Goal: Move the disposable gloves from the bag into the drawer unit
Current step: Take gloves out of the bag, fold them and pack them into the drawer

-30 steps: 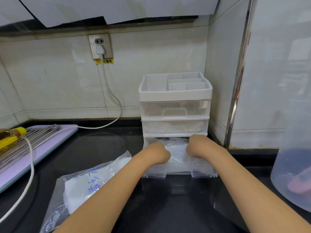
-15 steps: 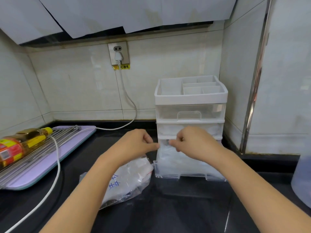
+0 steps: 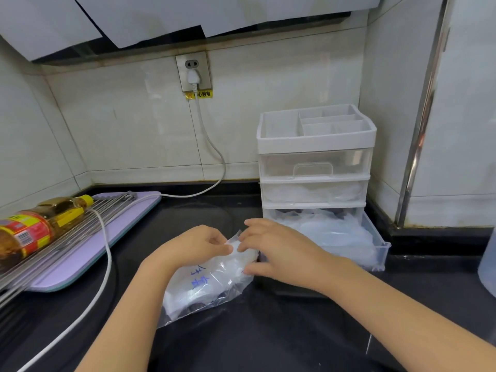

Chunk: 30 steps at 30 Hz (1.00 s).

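A clear plastic bag (image 3: 204,285) with blue handwriting lies on the black counter, with white disposable gloves inside. My left hand (image 3: 193,245) and my right hand (image 3: 271,251) both pinch the bag's top edge, fingertips close together. To the right stands a white drawer unit (image 3: 314,162) with three clear drawers. Its bottom drawer (image 3: 375,253) is pulled out and holds crumpled translucent gloves (image 3: 330,232). The middle drawer also shows white material inside.
A purple board (image 3: 80,253) with a metal rack and a lying oil bottle (image 3: 40,224) sits at the left. A white power cord (image 3: 107,264) runs from the wall socket across the counter. A translucent container (image 3: 488,264) is at the right edge.
Both hands left the open bottom drawer, moved left and down, and now pinch the bag's opening. The view shifted left.
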Motion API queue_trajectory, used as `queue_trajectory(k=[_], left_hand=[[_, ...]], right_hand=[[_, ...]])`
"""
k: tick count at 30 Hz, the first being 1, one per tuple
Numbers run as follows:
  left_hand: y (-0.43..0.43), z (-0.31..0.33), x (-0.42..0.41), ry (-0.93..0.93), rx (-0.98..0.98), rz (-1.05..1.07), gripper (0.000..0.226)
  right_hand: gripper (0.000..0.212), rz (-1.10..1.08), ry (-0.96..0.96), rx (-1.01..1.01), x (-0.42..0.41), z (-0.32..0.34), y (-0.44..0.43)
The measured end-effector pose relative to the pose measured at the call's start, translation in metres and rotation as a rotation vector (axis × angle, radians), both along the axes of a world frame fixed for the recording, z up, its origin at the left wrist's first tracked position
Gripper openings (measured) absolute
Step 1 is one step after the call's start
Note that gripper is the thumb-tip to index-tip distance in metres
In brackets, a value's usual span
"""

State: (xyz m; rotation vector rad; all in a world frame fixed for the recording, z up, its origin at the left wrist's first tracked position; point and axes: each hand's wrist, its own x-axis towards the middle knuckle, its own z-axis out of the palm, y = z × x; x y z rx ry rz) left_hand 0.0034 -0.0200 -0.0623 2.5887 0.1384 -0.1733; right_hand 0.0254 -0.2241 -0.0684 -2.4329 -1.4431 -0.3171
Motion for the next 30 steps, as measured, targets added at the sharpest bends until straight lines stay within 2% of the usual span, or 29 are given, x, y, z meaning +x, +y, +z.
queue_trajectory(k=[3,7,9,12,15,18,21,24,27,30], left_hand=[[-0.005,-0.002,-0.001,-0.004,0.023,-0.044,0.015],[-0.006,-0.002,-0.003,0.015,0.048,-0.097,0.012],[-0.002,0.001,-0.005,0.017,0.024,-0.108,0.017],[0.004,0.009,-0.011,0.022,-0.031,-0.119,0.027],[0.006,0.012,-0.014,0.084,-0.095,-0.190,0.032],[0.004,0.011,-0.015,0.169,-0.069,-0.243,0.039],[0.004,0.010,-0.016,0.230,-0.103,-0.315,0.054],[0.002,0.013,-0.019,0.260,-0.106,-0.367,0.070],[-0.007,0.015,-0.022,0.235,-0.018,-0.400,0.069],[-0.014,0.012,-0.022,0.214,0.100,-0.377,0.047]], right_hand=[[0.048,0.023,0.005,-0.061,-0.004,-0.014,0.007],[0.023,0.032,-0.043,0.008,-0.002,-0.025,0.013],[0.024,0.007,-0.058,0.017,-0.004,-0.023,0.015],[0.020,-0.019,0.018,0.049,-0.003,-0.021,0.013],[0.039,-0.014,-0.002,-0.073,-0.005,-0.025,0.012],[0.032,-0.020,-0.099,-0.176,-0.007,-0.027,0.013],[0.028,-0.029,-0.140,-0.130,-0.011,-0.025,0.014],[0.028,-0.016,-0.096,-0.017,-0.013,-0.024,0.016],[0.029,-0.015,-0.036,0.077,-0.012,-0.025,0.019],[0.027,-0.017,-0.034,0.110,-0.012,-0.025,0.020]])
